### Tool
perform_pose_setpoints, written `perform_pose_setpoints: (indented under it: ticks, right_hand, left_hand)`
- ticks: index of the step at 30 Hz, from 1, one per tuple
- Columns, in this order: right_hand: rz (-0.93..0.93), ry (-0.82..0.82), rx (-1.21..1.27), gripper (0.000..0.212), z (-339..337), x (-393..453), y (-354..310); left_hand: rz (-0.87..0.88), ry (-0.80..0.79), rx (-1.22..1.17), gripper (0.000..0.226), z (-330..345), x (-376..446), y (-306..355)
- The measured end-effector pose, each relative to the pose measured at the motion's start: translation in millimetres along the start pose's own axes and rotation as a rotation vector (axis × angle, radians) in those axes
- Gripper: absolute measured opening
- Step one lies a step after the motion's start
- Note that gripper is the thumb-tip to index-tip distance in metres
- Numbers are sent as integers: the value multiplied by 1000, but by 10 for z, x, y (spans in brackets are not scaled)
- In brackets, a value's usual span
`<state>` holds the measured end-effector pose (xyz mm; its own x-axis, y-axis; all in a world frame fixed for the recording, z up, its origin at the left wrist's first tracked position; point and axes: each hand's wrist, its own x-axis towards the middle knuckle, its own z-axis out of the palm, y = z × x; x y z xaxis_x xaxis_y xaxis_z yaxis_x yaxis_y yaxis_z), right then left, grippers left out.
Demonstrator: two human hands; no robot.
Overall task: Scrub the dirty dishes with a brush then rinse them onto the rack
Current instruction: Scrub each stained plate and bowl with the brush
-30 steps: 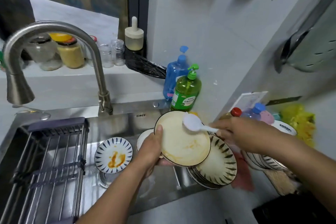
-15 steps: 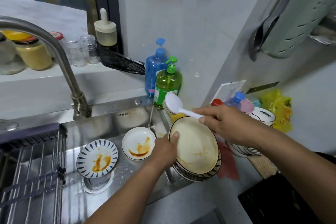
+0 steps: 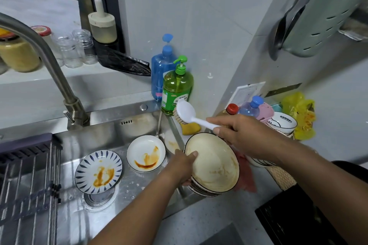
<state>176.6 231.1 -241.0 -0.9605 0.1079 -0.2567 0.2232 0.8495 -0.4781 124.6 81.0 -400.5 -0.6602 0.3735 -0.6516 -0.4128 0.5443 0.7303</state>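
- Now your left hand [image 3: 184,167] grasps the rim of the top stained plate [image 3: 214,165], stacked beside the sink [image 3: 123,125].
- Your right hand [image 3: 242,135] clasps the white brush [image 3: 188,114], raised above that plate.
- The rack [image 3: 29,175] sits left.

A cream plate [image 3: 214,165], smeared brown, sits on top of a stack of plates [image 3: 201,190] on the counter at the sink's right edge. Inside the sink, a small white dish [image 3: 146,153] with orange sauce lies near the right wall, and a blue-striped dish [image 3: 98,171] with the same stain rests over the drain. The white brush [image 3: 186,112] hangs above the plate, bristles facing away. The dark wire rack [image 3: 27,177] spans the sink's left end.
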Motion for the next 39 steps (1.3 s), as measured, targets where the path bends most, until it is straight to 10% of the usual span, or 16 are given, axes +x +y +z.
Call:
perform_pose_setpoints:
  ticks: [8, 13, 22, 39]
  right_hand:
    - [-24, -35, -27, 35, 145, 159, -5]
    - [-77, -37, -7, 35, 250, 224, -74]
    - [-203, -115, -52, 37, 593, 595, -404]
    - [-306, -324, -96, 36, 1417, 1358, -941]
  left_hand:
    - [148, 71, 246, 76, 32, 101, -124]
    - [113, 196, -106, 123, -108, 220, -339]
    - [-331, 377, -828, 33, -876, 371, -1242]
    - [-560, 581, -1213, 33, -1664, 1094, -2599]
